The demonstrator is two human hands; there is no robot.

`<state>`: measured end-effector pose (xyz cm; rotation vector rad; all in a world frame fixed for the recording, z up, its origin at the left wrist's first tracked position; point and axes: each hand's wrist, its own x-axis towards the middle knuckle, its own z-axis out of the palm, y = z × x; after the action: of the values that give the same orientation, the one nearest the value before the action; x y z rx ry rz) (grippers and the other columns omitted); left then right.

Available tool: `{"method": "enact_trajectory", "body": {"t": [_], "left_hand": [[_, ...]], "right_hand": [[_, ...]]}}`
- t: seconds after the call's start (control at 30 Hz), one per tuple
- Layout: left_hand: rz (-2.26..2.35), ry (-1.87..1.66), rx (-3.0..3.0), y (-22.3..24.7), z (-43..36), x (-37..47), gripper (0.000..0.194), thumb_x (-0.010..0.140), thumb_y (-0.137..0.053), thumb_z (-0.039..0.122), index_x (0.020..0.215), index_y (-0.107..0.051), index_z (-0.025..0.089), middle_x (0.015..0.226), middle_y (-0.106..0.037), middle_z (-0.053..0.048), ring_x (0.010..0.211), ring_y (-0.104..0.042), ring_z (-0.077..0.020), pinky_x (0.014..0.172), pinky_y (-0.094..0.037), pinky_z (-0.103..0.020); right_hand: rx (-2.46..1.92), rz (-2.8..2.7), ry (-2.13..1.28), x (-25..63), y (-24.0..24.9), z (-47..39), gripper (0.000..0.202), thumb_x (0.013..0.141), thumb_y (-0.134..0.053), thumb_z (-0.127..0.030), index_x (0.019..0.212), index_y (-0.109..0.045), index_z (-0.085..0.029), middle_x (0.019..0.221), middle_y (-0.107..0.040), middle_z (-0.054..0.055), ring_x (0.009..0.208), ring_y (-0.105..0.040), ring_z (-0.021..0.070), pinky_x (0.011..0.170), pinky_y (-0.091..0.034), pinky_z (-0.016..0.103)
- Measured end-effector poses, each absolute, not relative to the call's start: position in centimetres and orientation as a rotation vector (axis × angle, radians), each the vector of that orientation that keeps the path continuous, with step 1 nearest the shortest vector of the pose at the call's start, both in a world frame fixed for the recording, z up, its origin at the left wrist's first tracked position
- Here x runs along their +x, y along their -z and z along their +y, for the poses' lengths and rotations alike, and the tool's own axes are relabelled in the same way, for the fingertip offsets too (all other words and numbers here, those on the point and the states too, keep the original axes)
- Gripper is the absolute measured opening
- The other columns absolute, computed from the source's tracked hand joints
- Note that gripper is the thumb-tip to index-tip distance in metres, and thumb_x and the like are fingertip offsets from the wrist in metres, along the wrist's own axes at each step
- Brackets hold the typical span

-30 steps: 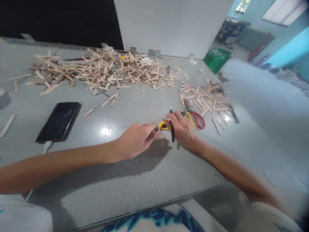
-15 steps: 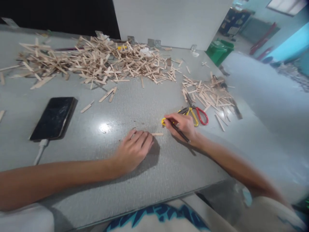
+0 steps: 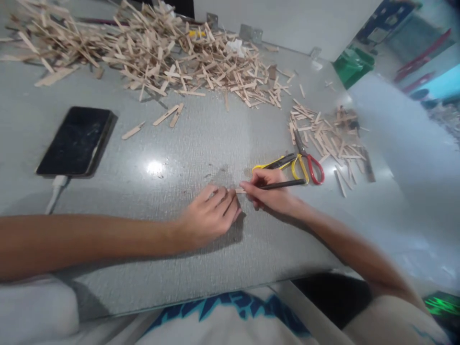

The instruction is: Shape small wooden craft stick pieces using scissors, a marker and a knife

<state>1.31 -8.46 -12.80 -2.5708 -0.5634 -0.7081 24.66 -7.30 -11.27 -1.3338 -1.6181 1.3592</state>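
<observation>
My left hand (image 3: 215,213) rests on the table with its fingers curled down over a small wooden stick (image 3: 240,191), whose right end pokes out past the fingertips. Closed round a slim dark pencil (image 3: 285,184), my right hand (image 3: 271,194) is just right of that stick. The pencil lies nearly level, its back end pointing right; its working tip is hidden by the fingers. Beyond the right hand lie a yellow-and-black cutter (image 3: 276,163) and scissors (image 3: 305,155) with one red and one yellow handle loop.
A large heap of wooden sticks (image 3: 161,62) spreads along the back of the table. A smaller pile (image 3: 328,132) lies at the right, near the table's edge. At the left is a phone (image 3: 77,141) with a white cable (image 3: 55,189). A green bin (image 3: 354,64) stands beyond the table.
My right hand has moved beside the left fingertips, and the pencil has swung from slanting down to nearly level. The view has tilted down, closer to the table.
</observation>
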Motion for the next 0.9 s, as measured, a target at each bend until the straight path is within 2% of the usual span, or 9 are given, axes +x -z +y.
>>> {"method": "enact_trajectory", "body": {"t": [0.2,0.37,0.5,0.6,0.9], "left_hand": [[-0.544,0.754,-2.532,13.2,-8.5,1.6,0.024,0.11,-0.062,0.019,0.102,-0.082,0.009,0.099,-0.085,-0.015,0.089,-0.078,-0.0245,0.075,-0.06,-0.037],[-0.472,0.761,-2.601,13.7,-8.6,1.4,0.018,0.108,-0.062,0.014,0.111,-0.08,0.011,0.111,-0.085,-0.016,0.081,-0.077,-0.0208,0.07,-0.061,-0.034],[-0.457,0.737,-2.634,14.1,-8.8,1.2,0.018,0.106,-0.061,0.01,0.108,-0.078,0.005,0.112,-0.085,-0.02,0.062,-0.071,-0.0172,0.053,-0.053,-0.031],[-0.473,0.69,-2.613,14.3,-8.9,1.2,0.021,0.107,-0.059,0.011,0.108,-0.08,0.006,0.115,-0.085,-0.019,0.053,-0.067,-0.0144,0.045,-0.049,-0.03],[-0.547,0.671,-2.723,14.5,-8.8,1.4,0.025,0.11,-0.057,0.018,0.107,-0.081,0.011,0.114,-0.086,-0.017,0.052,-0.069,-0.0138,0.043,-0.051,-0.028]], "right_hand": [[-1.328,-1.7,-1.296,24.5,11.8,-7.0,0.052,0.101,-0.077,-0.056,0.069,-0.052,-0.023,0.053,-0.06,-0.005,0.04,-0.056,0.01,0.039,-0.04,0.022],[-1.333,-1.745,-1.292,24.9,12.0,-6.9,0.051,0.102,-0.075,-0.057,0.07,-0.055,-0.023,0.052,-0.06,-0.005,0.04,-0.055,0.0108,0.041,-0.041,0.024],[-1.316,-1.743,-1.297,25.0,11.8,-6.8,0.05,0.101,-0.077,-0.056,0.069,-0.057,-0.023,0.05,-0.058,-0.006,0.04,-0.053,0.0106,0.042,-0.041,0.024],[-1.296,-1.734,-1.295,24.8,11.7,-6.8,0.05,0.101,-0.078,-0.054,0.068,-0.057,-0.022,0.05,-0.058,-0.006,0.039,-0.052,0.0098,0.042,-0.041,0.024],[-1.32,-1.718,-1.269,24.5,11.9,-6.9,0.053,0.099,-0.079,-0.057,0.067,-0.054,-0.023,0.051,-0.059,-0.005,0.039,-0.051,0.0098,0.041,-0.039,0.024]]}}
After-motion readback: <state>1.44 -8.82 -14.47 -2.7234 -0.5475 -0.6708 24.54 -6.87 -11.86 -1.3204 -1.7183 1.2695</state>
